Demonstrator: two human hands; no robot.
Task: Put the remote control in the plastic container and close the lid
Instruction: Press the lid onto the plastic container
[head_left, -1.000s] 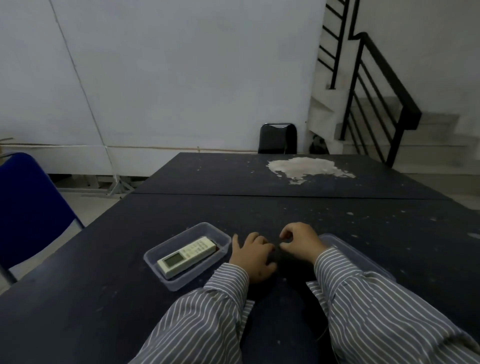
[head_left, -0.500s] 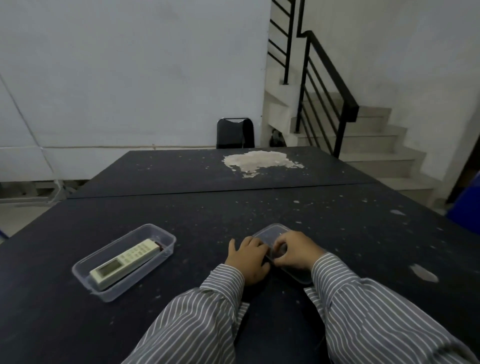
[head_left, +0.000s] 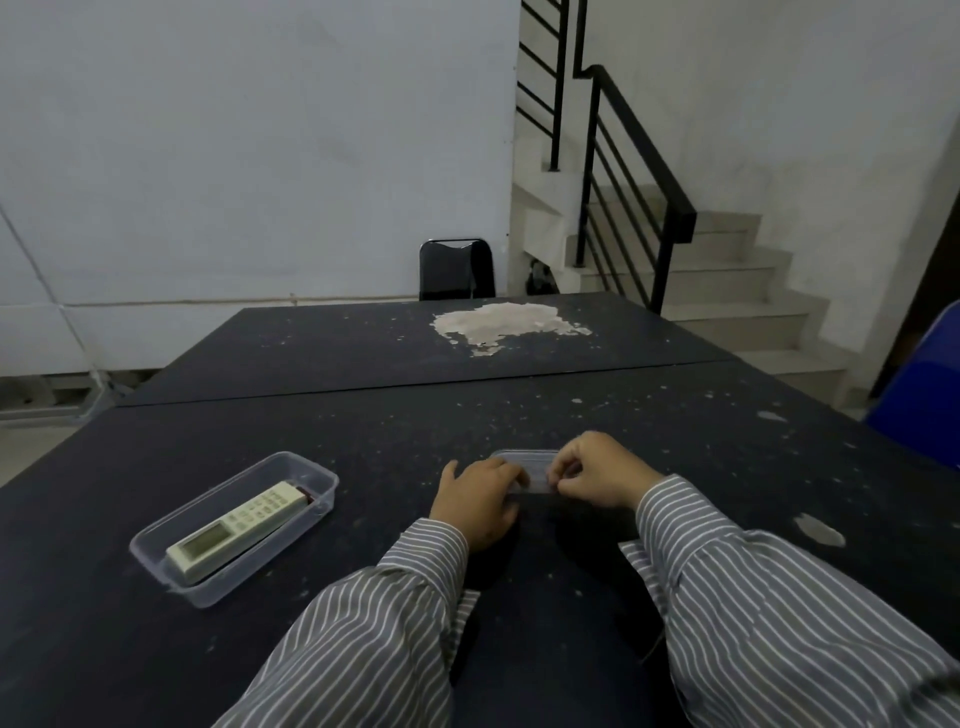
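At about eight o'clock on the dark, speckled table (head_left: 519, 415) sits the clear plastic container (head_left: 156, 558), open at the top, its long axis running from the near left toward one o'clock. The remote control (head_left: 236, 527) lies flat inside it, along the same line, display end nearest the person and button end toward the far corner; a dark reddish bit shows at its far tip, too small to identify.

Toward the centre, the left hand (head_left: 480, 501) rests palm down on the table, fingers curled loosely, fingertips touching the near left edge of the clear lid (head_left: 524, 460). Whether it actually grips the lid or only presses on it cannot be told. The lid lies flat on the table at six o'clock from the pale worn patch (head_left: 506, 325), well apart from the container, and is partly covered by both hands.

Just to the right, the right hand (head_left: 602, 470) is closed narrowly, thumb and forefinger pinching the lid's near right edge. Both forearms wear grey striped sleeves (head_left: 779, 623) that come in from the bottom of the view.

Beyond the table, at twelve o'clock, a black chair (head_left: 456, 269) stands against the white wall. At one to two o'clock rise a staircase (head_left: 737, 291) with a black railing (head_left: 636, 156), and a blue chair (head_left: 924, 395) edges in at three o'clock.
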